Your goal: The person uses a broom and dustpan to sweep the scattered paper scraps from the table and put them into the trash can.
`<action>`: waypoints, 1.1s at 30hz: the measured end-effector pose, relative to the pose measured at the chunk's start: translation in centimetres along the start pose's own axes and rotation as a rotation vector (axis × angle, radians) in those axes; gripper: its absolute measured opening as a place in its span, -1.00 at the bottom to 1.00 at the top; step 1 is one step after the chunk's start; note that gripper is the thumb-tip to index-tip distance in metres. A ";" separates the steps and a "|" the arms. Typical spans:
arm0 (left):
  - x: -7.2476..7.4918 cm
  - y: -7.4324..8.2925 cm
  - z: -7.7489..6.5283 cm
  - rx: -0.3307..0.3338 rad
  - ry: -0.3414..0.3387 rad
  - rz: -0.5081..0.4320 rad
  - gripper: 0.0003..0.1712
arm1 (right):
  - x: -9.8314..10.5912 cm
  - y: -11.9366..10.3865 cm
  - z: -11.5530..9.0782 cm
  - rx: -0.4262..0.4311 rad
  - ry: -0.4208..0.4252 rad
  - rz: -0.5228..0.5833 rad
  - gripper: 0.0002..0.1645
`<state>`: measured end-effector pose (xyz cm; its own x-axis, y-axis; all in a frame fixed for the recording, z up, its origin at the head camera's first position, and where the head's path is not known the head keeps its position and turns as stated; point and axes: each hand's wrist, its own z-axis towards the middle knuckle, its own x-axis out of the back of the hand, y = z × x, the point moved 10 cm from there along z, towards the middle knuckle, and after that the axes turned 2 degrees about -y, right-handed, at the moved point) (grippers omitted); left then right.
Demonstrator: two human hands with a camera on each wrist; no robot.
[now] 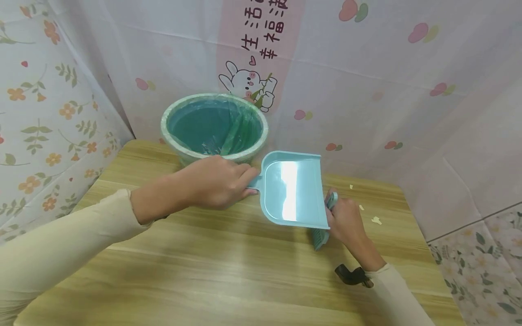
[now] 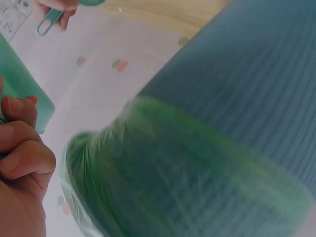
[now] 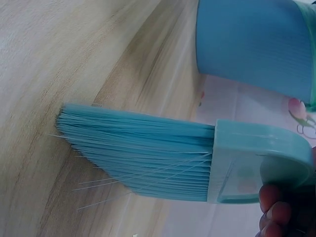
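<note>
My left hand (image 1: 218, 182) grips the short handle of a light blue dustpan (image 1: 273, 192), held above the table just right of the bin, its wide edge toward the right. No scraps show on the pan, though glare covers its middle. My right hand (image 1: 345, 219) holds a hand brush (image 1: 321, 237) by its handle, partly behind the dustpan's edge in the head view. In the right wrist view the brush's blue bristles (image 3: 143, 153) spread over the table. A blue bin (image 1: 200, 122), lined with a green see-through bag (image 2: 163, 173), stands at the back left.
Several pale scraps (image 1: 376, 220) lie on the wooden table (image 1: 228, 271) to the right of my right hand. Behind the table hangs a printed cloth (image 1: 355, 104), close to the bin. Another flowered cloth (image 1: 45, 113) hangs on the left.
</note>
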<state>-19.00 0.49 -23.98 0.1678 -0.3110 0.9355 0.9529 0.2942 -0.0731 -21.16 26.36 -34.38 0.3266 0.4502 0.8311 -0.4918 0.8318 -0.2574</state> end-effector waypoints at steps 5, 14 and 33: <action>-1.4 0.8 0.0 -0.021 -0.005 -0.008 -0.68 | -0.1 0.1 -0.1 -0.018 -0.007 -0.001 -0.67; -5.6 0.7 -0.5 -0.002 -0.055 -0.084 -0.70 | -0.4 0.6 0.0 -0.075 -0.039 0.003 -0.67; -16.6 -2.3 -2.5 0.155 -0.207 -0.217 -0.76 | -0.3 0.5 -0.1 -0.080 -0.033 0.031 -0.63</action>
<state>-23.31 2.74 -40.18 -0.1047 -0.1963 0.9749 0.9085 0.3799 0.1740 -21.42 26.69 -34.79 0.2850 0.4659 0.8377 -0.4346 0.8418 -0.3203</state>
